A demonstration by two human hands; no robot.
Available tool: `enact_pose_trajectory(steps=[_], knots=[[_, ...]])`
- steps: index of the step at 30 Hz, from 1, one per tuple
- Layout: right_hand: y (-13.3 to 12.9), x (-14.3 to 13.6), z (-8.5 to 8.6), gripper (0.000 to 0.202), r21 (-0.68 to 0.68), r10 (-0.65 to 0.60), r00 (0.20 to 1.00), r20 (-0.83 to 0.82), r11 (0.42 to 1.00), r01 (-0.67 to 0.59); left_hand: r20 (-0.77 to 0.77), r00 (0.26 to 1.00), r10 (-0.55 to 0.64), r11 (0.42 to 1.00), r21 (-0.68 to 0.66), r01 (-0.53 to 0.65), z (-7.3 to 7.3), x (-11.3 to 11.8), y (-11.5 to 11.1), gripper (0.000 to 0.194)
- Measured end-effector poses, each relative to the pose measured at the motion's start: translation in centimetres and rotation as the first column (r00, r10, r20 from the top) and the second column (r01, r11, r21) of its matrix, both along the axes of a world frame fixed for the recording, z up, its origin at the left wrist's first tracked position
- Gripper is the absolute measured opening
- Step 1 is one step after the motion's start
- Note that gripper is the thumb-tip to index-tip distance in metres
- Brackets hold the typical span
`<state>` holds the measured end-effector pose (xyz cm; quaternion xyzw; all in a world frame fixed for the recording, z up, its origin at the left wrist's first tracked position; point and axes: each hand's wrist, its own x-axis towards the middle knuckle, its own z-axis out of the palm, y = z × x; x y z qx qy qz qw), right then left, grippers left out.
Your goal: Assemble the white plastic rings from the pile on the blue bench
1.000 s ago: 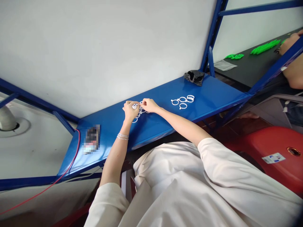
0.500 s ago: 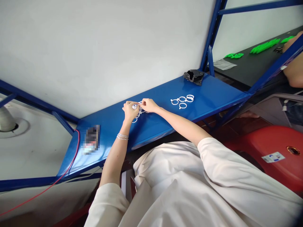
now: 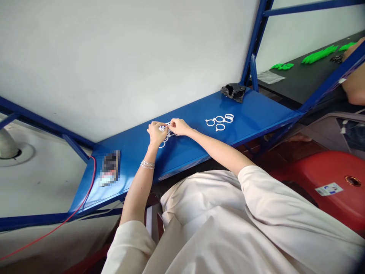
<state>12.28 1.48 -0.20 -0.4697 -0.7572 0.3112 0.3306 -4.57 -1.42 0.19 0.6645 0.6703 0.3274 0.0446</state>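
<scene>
we are grasping white rings (image 3: 162, 128) in our left hand (image 3: 156, 134); our right hand (image 3: 181, 127) is meeting it, grip unclear; loose rings (image 3: 224, 120) are lying rightward, nearer the right.

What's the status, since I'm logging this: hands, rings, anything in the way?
Left hand holding white pieces; right hand close beside it. White rings lie rightward, untouched. Black bag at back, apart.

White rings (image 3: 169, 134) partly hidden by hands (image 3: 156, 134); pixelated object (image 3: 110, 167) unclear; co-worker's arm (image 3: 354, 85) cut off right.
</scene>
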Motion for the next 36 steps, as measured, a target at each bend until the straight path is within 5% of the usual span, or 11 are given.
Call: enact_pose_trajectory(steps=[36], knots=[[-0.38,0.21,0.40,0.033,-0.011,0.011,1.000,0.002,1.000,-0.011,0.022,1.000,-0.019,1.000,0.011,0.018,-0.26,-0.16,0.21,0.013]])
